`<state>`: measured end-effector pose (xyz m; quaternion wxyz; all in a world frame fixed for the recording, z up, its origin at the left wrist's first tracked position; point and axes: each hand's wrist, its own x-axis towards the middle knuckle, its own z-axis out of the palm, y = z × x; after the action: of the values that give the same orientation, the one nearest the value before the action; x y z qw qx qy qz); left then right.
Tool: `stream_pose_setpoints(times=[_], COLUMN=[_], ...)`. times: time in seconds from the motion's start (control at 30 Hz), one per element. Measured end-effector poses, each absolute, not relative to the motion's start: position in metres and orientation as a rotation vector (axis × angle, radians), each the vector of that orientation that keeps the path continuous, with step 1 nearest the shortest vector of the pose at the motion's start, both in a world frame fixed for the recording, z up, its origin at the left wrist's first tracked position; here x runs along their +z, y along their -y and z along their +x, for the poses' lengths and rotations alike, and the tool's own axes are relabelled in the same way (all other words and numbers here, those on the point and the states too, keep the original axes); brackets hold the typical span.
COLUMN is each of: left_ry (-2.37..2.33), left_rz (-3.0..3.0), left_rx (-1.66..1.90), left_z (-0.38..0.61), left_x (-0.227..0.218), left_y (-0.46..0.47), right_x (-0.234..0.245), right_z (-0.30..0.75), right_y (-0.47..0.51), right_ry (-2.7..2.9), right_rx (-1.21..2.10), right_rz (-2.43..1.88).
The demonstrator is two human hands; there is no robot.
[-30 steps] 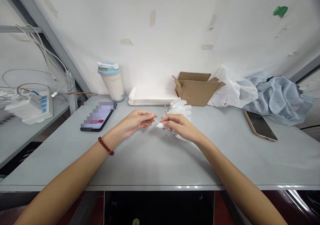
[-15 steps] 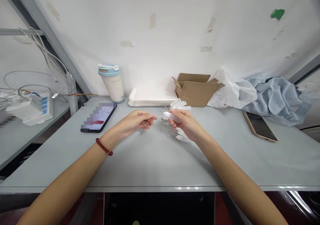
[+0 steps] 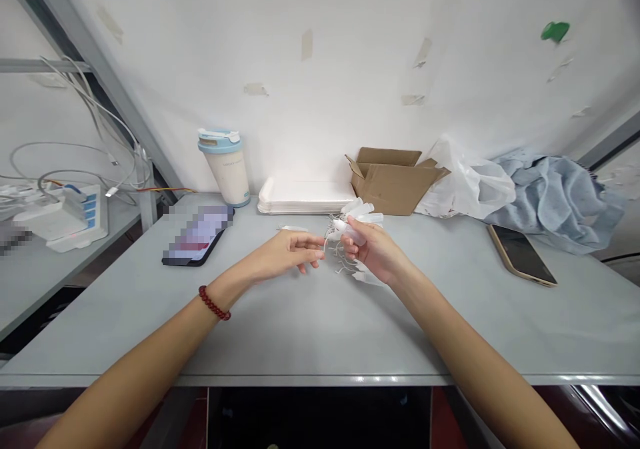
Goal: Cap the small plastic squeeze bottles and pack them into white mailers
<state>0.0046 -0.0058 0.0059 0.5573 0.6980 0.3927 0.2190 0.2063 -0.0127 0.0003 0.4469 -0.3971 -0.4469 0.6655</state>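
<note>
My right hand (image 3: 373, 250) is closed around a bundle of small white plastic tubes with thin wire legs (image 3: 356, 219), held just above the grey table (image 3: 310, 316). More white tubes (image 3: 363, 277) stick out under that hand. My left hand (image 3: 293, 252), with a red bead bracelet (image 3: 214, 303) at the wrist, reaches toward the bundle with its fingers loosely extended, fingertips near the wire legs. Whether it pinches a wire is not clear. One small white piece (image 3: 293, 228) lies on the table behind the left hand.
A phone with a lit screen (image 3: 197, 234) lies left of the hands, a second phone (image 3: 521, 254) at the right. At the back stand a lidded cup (image 3: 225, 166), stacked white trays (image 3: 303, 196), a cardboard box (image 3: 393, 179), a plastic bag (image 3: 467, 182) and blue cloth (image 3: 555, 192).
My right hand carried the white tube up into the bundle and now grips the bundle. My left hand opened its pinch and shifted right toward the bundle. A small white piece now lies on the table.
</note>
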Motion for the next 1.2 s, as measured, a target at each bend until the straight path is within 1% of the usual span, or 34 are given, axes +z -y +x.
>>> stream_pose_setpoints(times=[0.3, 0.5, 0.7, 0.97, 1.2], left_ry=[-0.944, -1.058, -1.184, -1.06, -1.048], left_rz=[1.631, 1.675, 1.93, 2.026, 2.036], left_rx=[0.624, 0.786, 0.761, 0.741, 0.752], left_z=[0.015, 0.008, 0.005, 0.004, 0.003], left_x=[0.005, 0.004, 0.007, 0.006, 0.006], left_y=[0.013, 0.007, 0.007, 0.008, 0.007], right_x=[0.0, 0.002, -0.001, -0.003, -0.001], right_z=[0.205, 0.203, 0.2, 0.201, 0.2], right_y=[0.013, 0.015, 0.015, 0.015, 0.016], right_ry=[1.159, 1.345, 1.49, 1.523, 1.532], right_rx=[1.604, 1.374, 1.247, 1.232, 1.251], right_rz=[-0.971, -1.091, -1.081, -1.095, -1.08])
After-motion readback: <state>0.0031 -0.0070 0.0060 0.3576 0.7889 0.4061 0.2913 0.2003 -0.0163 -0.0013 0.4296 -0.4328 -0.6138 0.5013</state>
